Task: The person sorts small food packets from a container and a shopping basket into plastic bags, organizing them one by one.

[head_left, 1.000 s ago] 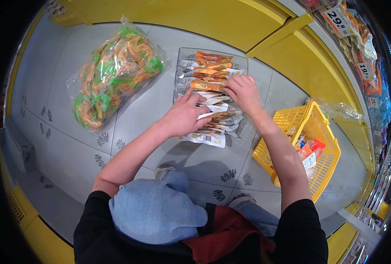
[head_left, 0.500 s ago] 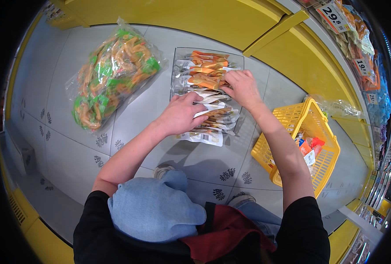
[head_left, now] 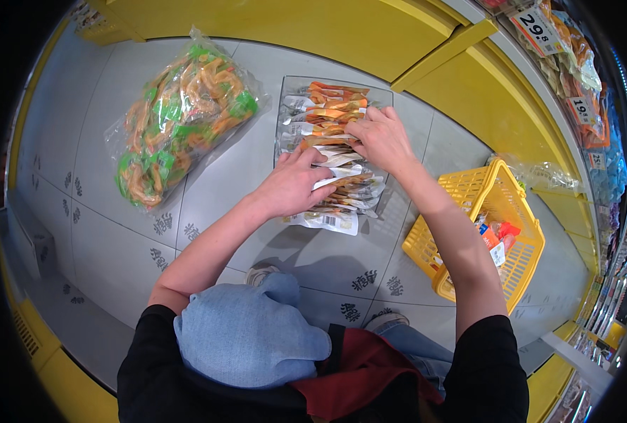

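Note:
A clear rectangular bin stands on the floor in front of me, filled with a row of upright snack packets in orange, brown and white wrappers. My left hand rests on the left side of the row, its fingers and thumb apart against white-edged packets. On the opposite side, my right hand has thumb and fingers closed on the top edge of a snack packet around the middle of the row. Its fingertips are partly hidden among the wrappers.
Left of the bin lies a large clear bag of curled tan snacks with green labels. A yellow basket holding colourful packages stands by my right forearm. Yellow cabinet fronts run along the far side; hanging packages line the right.
My right hand has moved slightly left and toward me along the row, from the orange packets to ones nearer the middle. The left hand stays nearly in place.

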### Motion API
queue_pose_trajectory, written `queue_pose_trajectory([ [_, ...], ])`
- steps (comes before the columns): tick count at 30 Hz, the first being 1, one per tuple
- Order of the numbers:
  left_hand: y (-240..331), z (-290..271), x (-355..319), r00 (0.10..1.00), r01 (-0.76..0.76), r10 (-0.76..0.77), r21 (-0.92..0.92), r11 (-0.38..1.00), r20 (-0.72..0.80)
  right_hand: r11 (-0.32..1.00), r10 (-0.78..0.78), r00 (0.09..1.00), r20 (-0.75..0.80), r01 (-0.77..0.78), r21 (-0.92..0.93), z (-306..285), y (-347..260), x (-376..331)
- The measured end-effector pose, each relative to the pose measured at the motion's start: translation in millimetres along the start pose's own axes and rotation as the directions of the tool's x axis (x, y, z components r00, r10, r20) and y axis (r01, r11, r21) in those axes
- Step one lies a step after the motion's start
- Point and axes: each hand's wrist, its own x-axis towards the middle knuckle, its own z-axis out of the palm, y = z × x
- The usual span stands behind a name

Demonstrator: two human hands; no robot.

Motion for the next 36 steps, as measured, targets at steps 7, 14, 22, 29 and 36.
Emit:
queue_pose_trajectory([
  [7, -5, 8, -2, 0.999, 0.01, -0.006, 0.067, 0.998, -0.054, 0.998, -0.031, 0.997, 0.074, 0.035, -0.058, 2, -7, 8],
  [14, 5, 2, -5, 0.998, 0.069, -0.069, 0.076, 0.995, 0.0, 0.967, 0.144, 0.97, 0.198, -0.095, -0.238, 11, -24, 11],
  [22, -2, 7, -5, 0.997, 0.068, -0.066, 0.062, 0.996, -0.029, 0.905, 0.263, 0.927, 0.266, -0.333, 0.264, -24, -19, 5],
  [29, -10, -31, -8, 0.976, 0.181, -0.215, -0.478, 0.859, -0.017, 0.919, 0.259, 0.909, 0.328, -0.336, 0.205, -28, -16, 9],
  [36, -1, -35, -20, 0.891, 0.294, -0.42, -0.924, 0.242, 0.173, 0.607, 0.568, 0.817, 0.103, -0.499, 0.618, -57, -51, -28],
])
